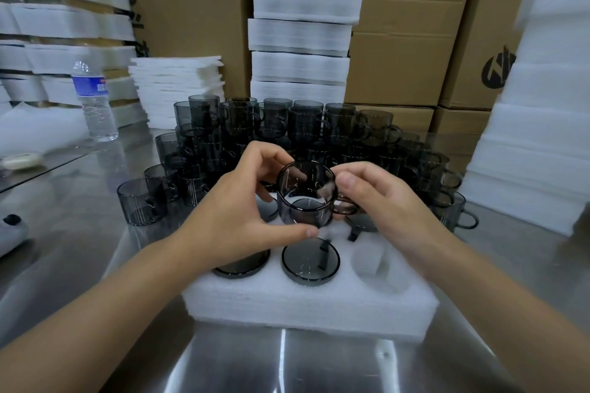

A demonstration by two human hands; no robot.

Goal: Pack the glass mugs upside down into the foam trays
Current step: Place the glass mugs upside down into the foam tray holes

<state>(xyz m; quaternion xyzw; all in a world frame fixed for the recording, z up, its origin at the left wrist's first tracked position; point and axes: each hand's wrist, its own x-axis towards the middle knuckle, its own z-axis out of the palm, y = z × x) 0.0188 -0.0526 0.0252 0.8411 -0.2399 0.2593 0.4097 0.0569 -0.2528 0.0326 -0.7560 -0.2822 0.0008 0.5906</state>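
A smoky grey glass mug (pixel 305 193) is held above the white foam tray (pixel 306 306), its mouth tilted toward me. My left hand (pixel 236 210) grips its left side and bottom. My right hand (pixel 380 198) holds the right side by the handle. In the tray, upside-down mugs show their dark bases, one at the front middle (pixel 310 260) and one at the front left (pixel 242 265), partly under my left hand. The front right pocket (pixel 380 265) holds no mug. A large stack of grey mugs (pixel 287 131) stands behind the tray.
A water bottle (pixel 94 99) stands at the left on the steel table (pixel 287 360). Stacks of foam trays rise behind (pixel 303 25), at the right (pixel 539 124) and at the left (pixel 64 25). Cardboard boxes (pixel 408 41) form the back wall.
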